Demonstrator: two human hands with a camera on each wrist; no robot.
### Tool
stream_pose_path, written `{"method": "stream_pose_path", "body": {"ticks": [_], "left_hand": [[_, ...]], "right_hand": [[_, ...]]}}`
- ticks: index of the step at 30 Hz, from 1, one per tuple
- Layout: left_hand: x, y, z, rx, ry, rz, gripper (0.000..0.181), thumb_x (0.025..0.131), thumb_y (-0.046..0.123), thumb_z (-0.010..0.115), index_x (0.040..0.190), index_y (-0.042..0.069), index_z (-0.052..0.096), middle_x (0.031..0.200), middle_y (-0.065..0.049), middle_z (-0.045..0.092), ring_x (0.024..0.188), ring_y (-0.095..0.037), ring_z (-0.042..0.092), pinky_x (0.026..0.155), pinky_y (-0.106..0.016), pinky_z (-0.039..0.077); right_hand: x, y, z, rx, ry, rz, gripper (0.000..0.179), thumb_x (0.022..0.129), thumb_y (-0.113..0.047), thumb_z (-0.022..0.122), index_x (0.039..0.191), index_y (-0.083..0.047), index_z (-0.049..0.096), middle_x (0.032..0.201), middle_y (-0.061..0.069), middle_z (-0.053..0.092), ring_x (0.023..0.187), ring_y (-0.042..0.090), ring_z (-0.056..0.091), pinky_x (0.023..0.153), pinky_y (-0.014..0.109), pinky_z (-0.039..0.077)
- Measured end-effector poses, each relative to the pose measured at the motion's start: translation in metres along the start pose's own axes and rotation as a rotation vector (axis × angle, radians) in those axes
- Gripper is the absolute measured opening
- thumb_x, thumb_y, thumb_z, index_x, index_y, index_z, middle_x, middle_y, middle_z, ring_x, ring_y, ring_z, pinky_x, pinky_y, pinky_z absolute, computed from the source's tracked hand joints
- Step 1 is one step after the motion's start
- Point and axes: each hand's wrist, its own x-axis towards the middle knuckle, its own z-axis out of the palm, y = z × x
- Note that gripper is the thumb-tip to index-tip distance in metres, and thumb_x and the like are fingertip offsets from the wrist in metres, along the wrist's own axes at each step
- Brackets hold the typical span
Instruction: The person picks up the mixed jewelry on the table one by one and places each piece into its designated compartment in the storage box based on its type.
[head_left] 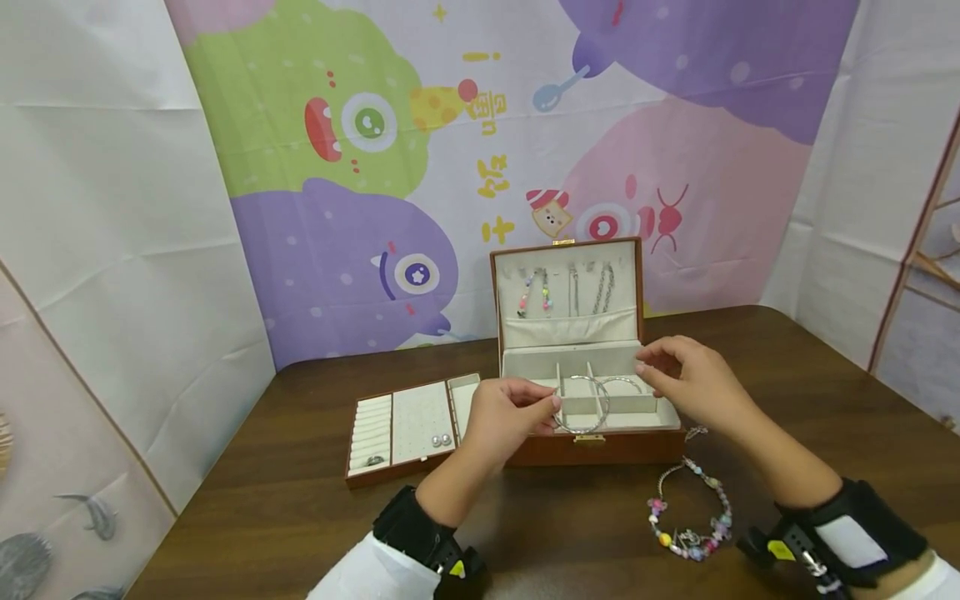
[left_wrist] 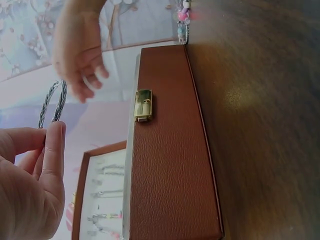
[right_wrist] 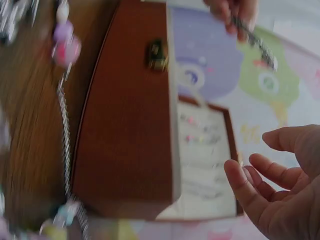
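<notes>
My left hand (head_left: 504,417) pinches a silver braided bangle (head_left: 606,408) between thumb and fingers, above the front of an opened brown jewelry box (head_left: 622,448). In the left wrist view the bangle (left_wrist: 61,102) stands up from the fingertips. My right hand (head_left: 693,379) hovers by the box's right side, fingers loosely bent and apart, with nothing between them; the right wrist view shows the same hand (right_wrist: 285,185) free. A second silver bangle (head_left: 622,381) shows within the box's divided compartments, partly behind the held one.
Necklaces (head_left: 603,287) hang inside the raised lid (head_left: 570,329). Left of the box lies a jewelry tray (head_left: 420,408) with pearl earrings (head_left: 441,440) and a ring (head_left: 375,460). A beaded necklace (head_left: 693,550) lies on the brown table (head_left: 585,517), front right.
</notes>
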Motion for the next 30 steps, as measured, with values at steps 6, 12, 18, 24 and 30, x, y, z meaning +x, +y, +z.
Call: {"method": "stream_pose_path", "body": {"ticks": [6, 12, 18, 24, 30], "left_hand": [[0.001, -0.001, -0.002, 0.017, 0.0, 0.0, 0.013, 0.083, -0.002, 0.074, 0.092, -0.011, 0.072, 0.079, -0.015, 0.071, 0.059, -0.014, 0.066, 0.06, -0.035, 0.059], [0.002, -0.002, -0.003, 0.034, -0.008, -0.001, 0.013, 0.083, 0.0, 0.075, 0.092, -0.01, 0.073, 0.079, -0.014, 0.071, 0.059, -0.014, 0.066, 0.059, -0.035, 0.059], [0.006, -0.002, -0.003, 0.043, -0.021, -0.005, 0.014, 0.083, 0.001, 0.075, 0.092, -0.009, 0.074, 0.078, -0.017, 0.071, 0.057, -0.014, 0.065, 0.059, -0.035, 0.059], [0.016, 0.001, -0.004, 0.047, -0.049, -0.007, 0.016, 0.084, 0.0, 0.074, 0.095, -0.012, 0.072, 0.085, -0.019, 0.072, 0.058, -0.015, 0.066, 0.061, -0.035, 0.059], [0.039, 0.006, -0.006, 0.113, -0.071, -0.032, 0.012, 0.085, 0.001, 0.073, 0.093, -0.008, 0.073, 0.086, -0.02, 0.072, 0.057, -0.016, 0.066, 0.061, -0.035, 0.059]], "right_hand": [[0.006, 0.03, -0.004, 0.047, -0.065, 0.11, 0.027, 0.095, -0.015, 0.064, 0.11, 0.007, 0.063, 0.097, 0.017, 0.065, 0.073, 0.021, 0.065, 0.059, 0.029, 0.056], [0.009, 0.051, 0.001, -0.04, -0.146, 0.123, 0.034, 0.092, -0.019, 0.066, 0.112, 0.008, 0.063, 0.102, 0.021, 0.067, 0.085, 0.031, 0.066, 0.074, 0.045, 0.054], [0.01, 0.06, 0.009, -0.083, -0.251, 0.131, 0.045, 0.088, -0.015, 0.068, 0.119, 0.016, 0.059, 0.106, 0.028, 0.067, 0.094, 0.04, 0.065, 0.076, 0.049, 0.054], [0.009, 0.062, 0.012, -0.12, -0.264, 0.115, 0.042, 0.085, -0.006, 0.069, 0.118, 0.018, 0.058, 0.1, 0.027, 0.068, 0.089, 0.037, 0.067, 0.072, 0.046, 0.055], [0.009, 0.06, 0.012, -0.101, -0.277, 0.126, 0.043, 0.087, -0.006, 0.068, 0.121, 0.018, 0.057, 0.103, 0.028, 0.067, 0.092, 0.037, 0.067, 0.072, 0.044, 0.056]]}}
